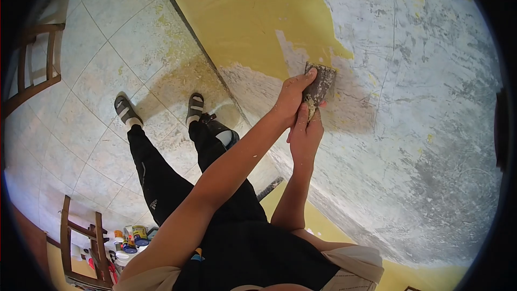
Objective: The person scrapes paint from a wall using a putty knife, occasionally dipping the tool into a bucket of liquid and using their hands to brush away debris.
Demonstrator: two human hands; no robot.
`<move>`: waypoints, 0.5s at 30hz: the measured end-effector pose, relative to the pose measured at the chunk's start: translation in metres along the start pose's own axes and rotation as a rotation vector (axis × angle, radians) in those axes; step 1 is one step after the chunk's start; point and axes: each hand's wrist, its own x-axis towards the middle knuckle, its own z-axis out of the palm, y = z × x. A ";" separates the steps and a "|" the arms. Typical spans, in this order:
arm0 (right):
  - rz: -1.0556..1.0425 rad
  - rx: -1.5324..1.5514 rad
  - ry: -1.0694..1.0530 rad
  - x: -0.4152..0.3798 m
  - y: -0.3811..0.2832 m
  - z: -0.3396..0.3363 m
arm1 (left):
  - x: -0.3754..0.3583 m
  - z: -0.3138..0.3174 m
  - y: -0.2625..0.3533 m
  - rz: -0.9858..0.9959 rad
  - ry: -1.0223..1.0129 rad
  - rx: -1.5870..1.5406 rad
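Observation:
Both my hands hold a worn, paint-crusted scraper [321, 82] pressed flat against a wall. My left hand [292, 98] grips its upper part with the thumb along the blade's edge. My right hand [305, 133] is closed on the handle just below. The blade sits at the border between yellow paint [242, 16] and bare grey-white plaster [425, 108], where the paint is scraped off. Yellow flakes stick to the blade and my fingers.
My legs in black trousers and sandals [125, 109] stand on a pale tiled floor [97, 48] strewn with yellow scrapings along the wall's foot. Wooden chairs [32, 64] stand at the left and at the bottom left. Several paint cans [132, 237] sit at the bottom left.

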 end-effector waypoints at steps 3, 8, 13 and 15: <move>-0.040 -0.079 0.034 0.001 0.005 0.001 | -0.001 0.003 0.003 -0.013 0.010 0.006; -0.074 -0.065 0.036 0.002 -0.004 -0.003 | -0.001 0.008 0.000 -0.016 0.044 -0.024; -0.119 -0.131 -0.031 0.017 -0.017 -0.012 | 0.005 0.008 0.001 0.021 0.107 -0.057; -0.254 -0.147 -0.024 0.027 -0.028 -0.012 | 0.019 -0.003 0.012 0.091 0.127 -0.159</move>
